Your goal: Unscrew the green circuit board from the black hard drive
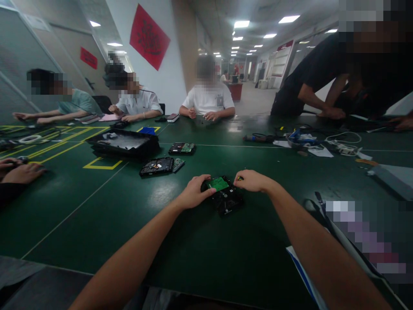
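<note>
A black hard drive with a green circuit board on top lies on the green table in front of me. My left hand grips the drive's left edge, fingers curled over it. My right hand is closed at the drive's far right corner, pinching a small tool with a yellow tip; what it is exactly I cannot make out.
Two more drives and a black tray lie further back left. Cables and tools sit at the right. Several people sit or lean around the table. Another person's hand rests at the left edge. Papers lie near my right arm.
</note>
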The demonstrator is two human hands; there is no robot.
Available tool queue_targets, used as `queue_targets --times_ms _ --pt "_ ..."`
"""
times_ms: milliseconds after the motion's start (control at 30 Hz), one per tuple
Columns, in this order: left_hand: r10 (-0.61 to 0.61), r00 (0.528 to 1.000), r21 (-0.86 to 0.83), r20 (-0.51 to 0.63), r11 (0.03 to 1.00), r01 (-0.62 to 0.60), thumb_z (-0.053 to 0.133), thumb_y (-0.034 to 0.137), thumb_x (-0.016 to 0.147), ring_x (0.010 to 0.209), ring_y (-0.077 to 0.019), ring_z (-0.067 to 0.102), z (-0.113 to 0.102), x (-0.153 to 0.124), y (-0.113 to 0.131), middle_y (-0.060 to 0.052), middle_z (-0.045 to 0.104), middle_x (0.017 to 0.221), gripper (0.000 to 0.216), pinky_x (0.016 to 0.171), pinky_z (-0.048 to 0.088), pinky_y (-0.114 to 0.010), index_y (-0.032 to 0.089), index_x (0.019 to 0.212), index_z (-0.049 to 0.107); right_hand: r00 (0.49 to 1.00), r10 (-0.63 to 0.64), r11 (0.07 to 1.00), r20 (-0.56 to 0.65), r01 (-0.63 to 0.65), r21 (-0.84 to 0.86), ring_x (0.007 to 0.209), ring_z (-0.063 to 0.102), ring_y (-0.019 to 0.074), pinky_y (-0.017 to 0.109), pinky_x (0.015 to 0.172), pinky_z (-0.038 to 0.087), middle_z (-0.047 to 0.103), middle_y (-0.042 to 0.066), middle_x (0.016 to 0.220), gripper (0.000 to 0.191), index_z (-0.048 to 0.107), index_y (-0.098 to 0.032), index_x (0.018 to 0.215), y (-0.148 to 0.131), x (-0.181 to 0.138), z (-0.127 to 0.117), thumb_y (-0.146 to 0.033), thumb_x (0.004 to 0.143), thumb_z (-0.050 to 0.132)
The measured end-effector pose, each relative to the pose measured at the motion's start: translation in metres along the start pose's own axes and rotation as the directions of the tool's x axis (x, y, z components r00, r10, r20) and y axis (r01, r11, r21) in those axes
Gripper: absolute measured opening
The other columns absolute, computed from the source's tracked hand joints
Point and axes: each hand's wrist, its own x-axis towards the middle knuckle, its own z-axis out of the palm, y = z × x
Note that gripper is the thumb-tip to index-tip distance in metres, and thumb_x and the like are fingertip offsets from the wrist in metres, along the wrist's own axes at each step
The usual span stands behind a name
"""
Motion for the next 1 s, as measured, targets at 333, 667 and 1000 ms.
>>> queue_targets --times_ms 333,667,1000 --pt "0.024 0.999 0.076 -0.038 0.997 -0.021 0.061 0.06 0.086 0.129 -0.0327 0.049 0.02 0.012 0.012 -0.011 0.056 0.14 0.07 0.107 0.04 -0.052 0.026 0.145 0.044 0.902 0.082 0.996 -0.424 -0.083 0.015 0.094 0.065 0.025 0.033 0.08 0.045 0.07 0.011 0.104 0.038 0.058 -0.019 0.125 0.002 -0.02 -0.034 -0.03 0.088 0.054" --pt "0.089 0.995 0.075 -0.039 0.994 -0.085 0.059 0.056 0.089 0.124 -0.0294 0.052 0.02 0.014 0.008 -0.007 0.06 0.134 0.055 0.107 0.04 -0.048 0.029 0.137 0.055 0.814 -0.04 0.997 -0.58 0.07 0.028 0.083 0.064 0.0221 0.032 0.074 0.043 0.069 0.009 0.096 0.03 0.052 -0.02 0.118 -0.008 -0.017 -0.032 -0.039 0.094 0.052" --pt "0.133 0.988 0.06 -0.084 0.99 -0.128 0.063 0.047 0.09 0.12 -0.0266 0.056 0.024 0.015 0.004 -0.006 0.064 0.13 0.042 0.106 0.043 -0.046 0.029 0.128 0.064 0.795 -0.192 0.969 -0.575 0.246 0.016 0.076 0.061 0.0212 0.034 0.072 0.041 0.066 0.007 0.088 0.027 0.054 -0.019 0.114 -0.015 -0.015 -0.021 -0.022 0.087 0.053"
